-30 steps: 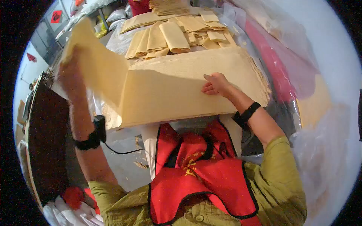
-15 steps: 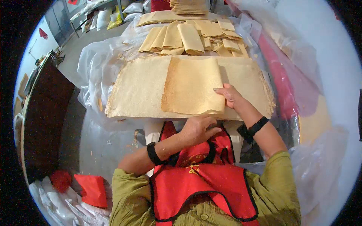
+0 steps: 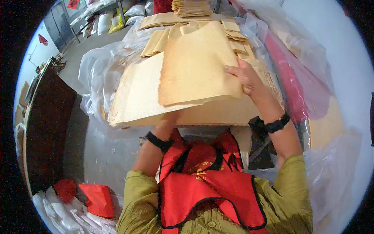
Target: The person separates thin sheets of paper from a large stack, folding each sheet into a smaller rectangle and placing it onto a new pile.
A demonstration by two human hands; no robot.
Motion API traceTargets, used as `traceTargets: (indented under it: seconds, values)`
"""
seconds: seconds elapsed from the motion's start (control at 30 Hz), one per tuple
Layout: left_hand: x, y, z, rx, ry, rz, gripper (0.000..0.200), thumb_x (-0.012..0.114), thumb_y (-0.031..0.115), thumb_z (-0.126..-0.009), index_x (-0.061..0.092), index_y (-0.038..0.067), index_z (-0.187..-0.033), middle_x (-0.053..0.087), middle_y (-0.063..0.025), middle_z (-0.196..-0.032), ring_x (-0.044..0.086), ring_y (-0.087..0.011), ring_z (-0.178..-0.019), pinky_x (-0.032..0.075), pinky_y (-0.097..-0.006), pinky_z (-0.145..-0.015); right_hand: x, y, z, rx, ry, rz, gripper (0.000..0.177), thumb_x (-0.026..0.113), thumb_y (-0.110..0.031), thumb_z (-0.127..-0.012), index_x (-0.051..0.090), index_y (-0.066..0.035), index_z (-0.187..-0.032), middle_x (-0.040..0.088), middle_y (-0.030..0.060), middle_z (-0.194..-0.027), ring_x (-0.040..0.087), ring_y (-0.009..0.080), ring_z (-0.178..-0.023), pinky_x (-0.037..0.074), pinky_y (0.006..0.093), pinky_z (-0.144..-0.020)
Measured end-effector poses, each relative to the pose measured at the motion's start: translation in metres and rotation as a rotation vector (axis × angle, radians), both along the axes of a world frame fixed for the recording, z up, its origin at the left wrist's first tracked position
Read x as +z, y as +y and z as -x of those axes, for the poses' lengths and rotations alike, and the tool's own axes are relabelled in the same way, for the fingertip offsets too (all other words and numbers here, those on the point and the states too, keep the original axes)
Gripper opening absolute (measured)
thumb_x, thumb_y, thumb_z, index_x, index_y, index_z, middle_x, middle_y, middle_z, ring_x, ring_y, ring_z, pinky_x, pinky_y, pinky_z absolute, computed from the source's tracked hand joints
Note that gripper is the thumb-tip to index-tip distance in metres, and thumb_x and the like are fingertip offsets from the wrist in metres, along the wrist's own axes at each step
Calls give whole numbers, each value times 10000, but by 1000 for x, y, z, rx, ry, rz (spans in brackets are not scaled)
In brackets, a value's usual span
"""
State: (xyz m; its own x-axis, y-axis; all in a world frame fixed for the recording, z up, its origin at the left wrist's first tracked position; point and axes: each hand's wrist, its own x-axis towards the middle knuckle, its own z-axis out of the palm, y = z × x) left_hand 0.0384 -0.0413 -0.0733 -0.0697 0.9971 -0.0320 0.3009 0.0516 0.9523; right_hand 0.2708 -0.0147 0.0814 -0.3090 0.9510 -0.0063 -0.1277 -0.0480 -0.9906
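Observation:
A large, thin tan sheet with a woven-looking texture is folded over on its right side, and its folded part (image 3: pixel 198 70) is raised off the stack. My right hand (image 3: pixel 247 78) grips the right edge of this fold, thumb on top and fingers underneath. The sheet's left part (image 3: pixel 136 85) still slopes down towards the pile. My left hand reaches beneath the raised sheet; only the wrist shows, and the fingers are hidden. Below lies the stack of similar sheets (image 3: pixel 230 113), with ragged edges on the right.
Several folded tan pieces (image 3: pixel 156 42) lie beyond the stack, with a tall pile of them (image 3: pixel 191 7) at the back. Clear plastic sheeting (image 3: pixel 97 70) drapes around the left side. Pink plastic (image 3: pixel 290 89) runs along the right. A dark cabinet (image 3: pixel 48 128) stands left.
My right hand has lifted the folded sheet up and slightly right. My left hand has moved from the stack's front edge to under the sheet, which now covers part of the folded pieces behind.

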Motion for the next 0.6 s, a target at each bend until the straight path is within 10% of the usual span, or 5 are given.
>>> traceTargets:
  seconds: [0.23, 0.4, 0.5, 0.6]
  values:
    - [32, 18, 80, 496, -1066, 46, 577, 338, 440, -862, 422, -47, -1159, 474, -213, -1157, 515, -338, -988, 428, -375, -823, -66, 1, -110, -66, -180, 327, 405, 539, -21, -777, 403, 40, -1154, 547, 131, -1036, 582, 199, -880, 505, 315, -732]
    - [7, 47, 114, 410, -920, 33, 735, 259, 597, -844, 396, -30, -1202, 510, -169, -1138, 526, -279, -979, 431, -359, -823, -87, -6, -129, -93, -329, 260, 386, 559, -39, -764, 442, 44, -1122, 572, 105, -971, 582, 165, -831, 492, 290, -698]
    - [41, 12, 88, 0, -864, 110, 666, 335, 547, -853, 423, -24, -1183, 538, -149, -1080, 550, -245, -919, 453, -340, -779, -102, 10, -137, -124, -578, 76, 358, 585, -79, -759, 483, 45, -1079, 583, 89, -931, 574, 139, -796, 477, 277, -666]
    - [63, -16, 69, 65, -791, 202, 560, 440, 459, -852, 460, -20, -1141, 564, -117, -1000, 563, -207, -870, 471, -322, -727, -109, 14, -140, -247, -688, -22, 290, 617, -142, -751, 541, 38, -966, 592, 71, -850, 560, 122, -716, 458, 272, -609]
